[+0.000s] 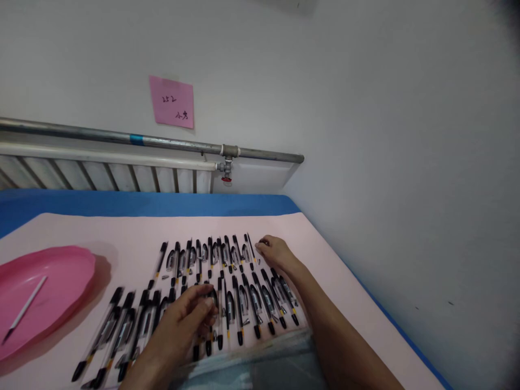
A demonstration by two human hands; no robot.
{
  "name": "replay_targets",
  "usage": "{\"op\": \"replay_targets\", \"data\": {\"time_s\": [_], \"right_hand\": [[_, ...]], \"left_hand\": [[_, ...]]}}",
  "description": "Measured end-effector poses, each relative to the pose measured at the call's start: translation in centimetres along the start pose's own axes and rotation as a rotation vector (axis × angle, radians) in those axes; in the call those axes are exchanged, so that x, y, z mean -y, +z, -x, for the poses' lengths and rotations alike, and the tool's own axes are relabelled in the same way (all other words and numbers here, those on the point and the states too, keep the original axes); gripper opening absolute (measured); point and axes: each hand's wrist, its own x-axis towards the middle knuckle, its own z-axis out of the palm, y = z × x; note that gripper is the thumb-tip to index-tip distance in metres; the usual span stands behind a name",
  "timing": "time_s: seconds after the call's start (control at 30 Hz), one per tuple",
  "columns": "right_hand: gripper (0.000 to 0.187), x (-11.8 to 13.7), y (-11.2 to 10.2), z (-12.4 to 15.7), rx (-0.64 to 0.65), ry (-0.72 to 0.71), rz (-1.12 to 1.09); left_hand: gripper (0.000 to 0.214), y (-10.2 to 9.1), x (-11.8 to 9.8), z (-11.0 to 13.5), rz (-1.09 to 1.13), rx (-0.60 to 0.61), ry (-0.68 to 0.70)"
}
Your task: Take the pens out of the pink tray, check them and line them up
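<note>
Two rows of dismantled pens lie on the pink sheet: clear barrels with black ends, such as this pen barrel (220, 313), clear caps with black clips such as this pen cap (242, 298), and small metal tips (246, 322). At the right end of the far row, my right hand (276, 252) has its fingers pinched round a small dark piece, apparently a pen cap, mostly hidden by the fingers. A thin refill (251, 245) lies just left of it. My left hand (189, 314) hovers loosely curled over the near row, thumb and forefinger apart beside a pen cap; some pens underneath are hidden.
On the left, a pink plastic plate (77, 276) holds a slim white pen-like stick (26, 309). The blue tabletop (244, 205) shows round the sheet. Behind it are a radiator (93, 173), a metal pipe (179, 143) and a wall; another wall borders the right side.
</note>
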Motion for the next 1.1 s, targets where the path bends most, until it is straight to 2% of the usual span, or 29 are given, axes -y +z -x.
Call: {"op": "replay_targets", "data": {"time_s": [0.1, 0.2, 0.33, 0.5, 0.77, 0.93, 1.0, 1.1], "right_hand": [[0.030, -0.1, -0.1, -0.3, -0.062, -0.024, 0.025], [0.028, -0.2, 0.1, -0.4, -0.040, -0.064, 0.030], [0.027, -0.4, 0.4, -0.4, 0.006, -0.032, -0.025], [0.022, -0.4, 0.0, -0.3, -0.050, -0.077, 0.007], [0.019, -0.1, 0.5, -0.2, 0.020, -0.040, -0.073], [0.020, -0.1, 0.9, -0.2, 0.059, 0.070, -0.214], [0.019, 0.2, 0.8, 0.0, 0.046, 0.076, -0.254], [0.019, 0.8, 0.1, 0.3, -0.049, 0.067, -0.300]], "left_hand": [[0.057, 0.1, 0.0, 0.0, -0.018, 0.003, 0.005], [0.058, 0.1, 0.1, -0.1, -0.046, -0.010, 0.019], [0.055, -0.1, 0.1, -0.2, -0.056, -0.002, 0.020], [0.053, -0.1, 0.1, -0.1, -0.080, -0.003, 0.012], [0.052, 0.1, 0.4, -0.1, -0.075, -0.005, 0.022], [0.051, 0.1, 0.7, -0.1, -0.078, -0.015, 0.025], [0.051, 0.1, 0.7, -0.1, -0.075, -0.027, 0.029], [0.049, 0.2, 0.5, 0.0, -0.094, -0.034, 0.064]]}}
